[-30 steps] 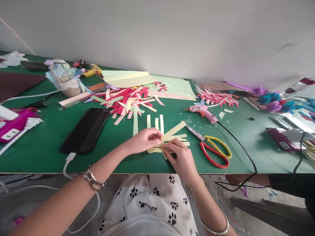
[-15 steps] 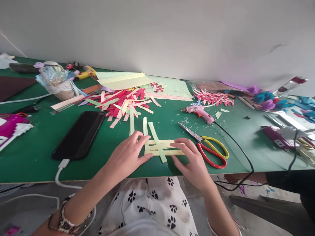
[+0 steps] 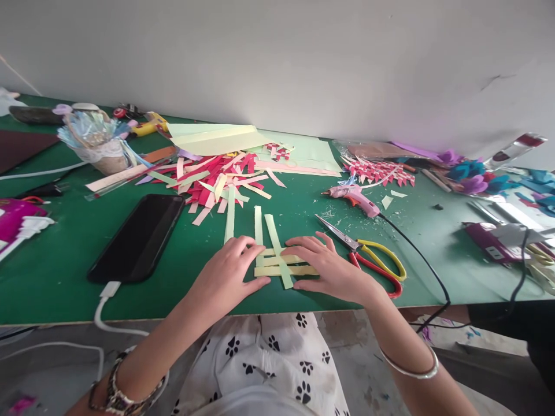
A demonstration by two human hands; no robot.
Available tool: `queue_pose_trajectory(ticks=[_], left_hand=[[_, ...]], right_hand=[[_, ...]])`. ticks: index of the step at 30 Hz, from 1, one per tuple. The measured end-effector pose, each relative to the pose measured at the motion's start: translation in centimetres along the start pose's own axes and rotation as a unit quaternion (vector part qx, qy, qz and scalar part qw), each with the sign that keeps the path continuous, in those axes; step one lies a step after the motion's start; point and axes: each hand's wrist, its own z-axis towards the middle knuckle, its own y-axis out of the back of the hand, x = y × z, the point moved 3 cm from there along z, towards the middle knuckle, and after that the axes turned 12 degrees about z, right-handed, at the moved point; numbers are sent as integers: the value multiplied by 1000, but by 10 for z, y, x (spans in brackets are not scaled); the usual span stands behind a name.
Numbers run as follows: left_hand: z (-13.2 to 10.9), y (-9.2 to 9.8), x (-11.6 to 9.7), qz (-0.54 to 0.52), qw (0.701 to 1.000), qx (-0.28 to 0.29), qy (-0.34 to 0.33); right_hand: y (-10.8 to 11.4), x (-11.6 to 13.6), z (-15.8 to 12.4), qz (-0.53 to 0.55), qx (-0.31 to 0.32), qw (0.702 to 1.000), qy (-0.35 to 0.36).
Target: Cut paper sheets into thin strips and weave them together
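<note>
Three pale yellow paper strips lie crosswise near the table's front edge. A pale green strip slants over them, and another green strip stands upright at their left ends. My left hand rests at those left ends, fingers apart, thumb by the lowest strip. My right hand lies over the right part of the strips with fingers spread, its fingertips near the slanting strip. A third green strip lies separately beyond my left hand.
Scissors and a pink glue gun lie to the right. A black phone on a white cable is at the left. Red and pink paper strips are heaped behind. A woven red-and-pink piece lies at the back right.
My right hand has moved left and now covers the right ends of the yellow strips, its fingers reaching close to the slanting green strip. My left hand has hardly moved.
</note>
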Motion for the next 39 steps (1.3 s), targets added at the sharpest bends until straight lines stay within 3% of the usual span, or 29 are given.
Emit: queue_pose_trajectory(ticks=[9,18,26,39], left_hand=[[-3,3,-2,-40,998,46,-28],[-7,0,2,-21,997,15,-72],[-9,0,1,9,995,-28,-95],[-9,2,-4,-48,994,-11,-100]], right_hand=[[-2,1,5,24,25,999,11],[-5,4,8,-7,-16,1000,6],[-4,7,6,14,-12,1000,12],[-6,9,10,15,-33,999,-5]])
